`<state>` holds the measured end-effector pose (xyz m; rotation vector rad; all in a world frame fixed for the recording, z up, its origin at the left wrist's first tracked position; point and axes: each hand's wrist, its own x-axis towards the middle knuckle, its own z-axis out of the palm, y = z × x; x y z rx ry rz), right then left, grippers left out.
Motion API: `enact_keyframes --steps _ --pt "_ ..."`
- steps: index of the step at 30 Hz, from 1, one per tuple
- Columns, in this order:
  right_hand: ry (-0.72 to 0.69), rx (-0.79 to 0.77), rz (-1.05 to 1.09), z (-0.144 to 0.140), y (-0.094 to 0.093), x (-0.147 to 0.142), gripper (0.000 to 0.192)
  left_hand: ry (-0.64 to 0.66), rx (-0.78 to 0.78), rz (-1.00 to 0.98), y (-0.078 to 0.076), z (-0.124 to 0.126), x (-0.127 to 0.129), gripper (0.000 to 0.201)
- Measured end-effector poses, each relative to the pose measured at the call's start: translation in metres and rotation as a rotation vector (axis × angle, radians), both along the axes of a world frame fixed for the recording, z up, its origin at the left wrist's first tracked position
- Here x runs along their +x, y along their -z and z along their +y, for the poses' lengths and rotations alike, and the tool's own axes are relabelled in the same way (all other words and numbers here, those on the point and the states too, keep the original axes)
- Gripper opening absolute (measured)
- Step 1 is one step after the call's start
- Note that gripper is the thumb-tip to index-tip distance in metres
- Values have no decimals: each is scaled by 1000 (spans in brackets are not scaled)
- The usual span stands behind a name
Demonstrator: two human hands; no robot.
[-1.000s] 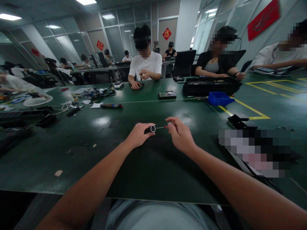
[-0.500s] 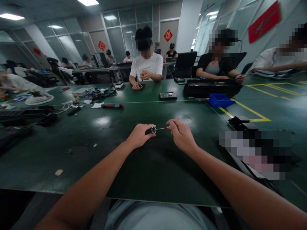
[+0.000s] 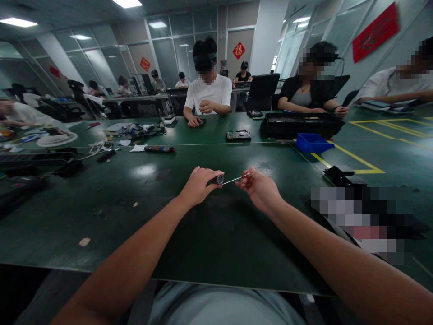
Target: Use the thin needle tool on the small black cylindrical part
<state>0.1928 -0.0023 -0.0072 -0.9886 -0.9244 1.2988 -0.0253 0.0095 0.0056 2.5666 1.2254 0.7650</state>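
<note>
My left hand is closed round a small dark cylinder with a pale ring at its end, which faces right. I cannot tell exactly what kind of thing it is; most of its body is hidden by the fingers. In my right hand is a screwdriver with a red handle, pinched between thumb and fingers. Its thin metal shaft points left and slightly down, the tip at the lower edge of the cylinder's ringed end. Both hands are above the green table.
Across the table lie a hard drive, a blue bin, a long black housing and a dark pen-shaped tool. Black parts lie at the right, cables and scraps at the left. Several people sit around working.
The screwdriver has tilted, its handle now higher than its tip. My right hand has turned, with its fingers showing more. The cylinder has shifted slightly up and right.
</note>
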Motion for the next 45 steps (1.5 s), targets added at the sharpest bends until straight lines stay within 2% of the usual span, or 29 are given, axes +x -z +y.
enact_keyframes --steps 3,9,15,19,22,25,29,33,36,41,45 --pt "82 -43 6 6 3 3 22 -8 -17 61 3 3 0 37" --pt "189 28 -96 6 6 5 21 -50 -83 47 9 3 1 36" --pt "239 150 -216 2 2 7 25 -125 -185 -111 2 -2 2 27" --pt "273 177 -232 -4 -8 6 22 -145 -286 -260 -1 -5 4 38" --pt "278 228 -379 -9 -17 8 24 -130 -366 -304 -6 -8 8 36" --pt "323 291 -488 -11 -23 11 24 -125 -358 -250 -14 -12 16 30" --pt "358 308 -510 -11 -25 13 23 -96 -320 -133 -20 -8 30 27" --pt "370 335 -540 -11 -23 13 23 -27 -302 -26 -14 4 46 21" --pt "387 390 -539 -12 -21 13 23 12 -252 131 -8 11 61 28" --pt "371 455 -521 -11 -16 14 22 -54 -182 334 -1 17 87 41" --pt "360 450 -531 -11 -15 14 21 -58 -159 366 2 21 98 28"
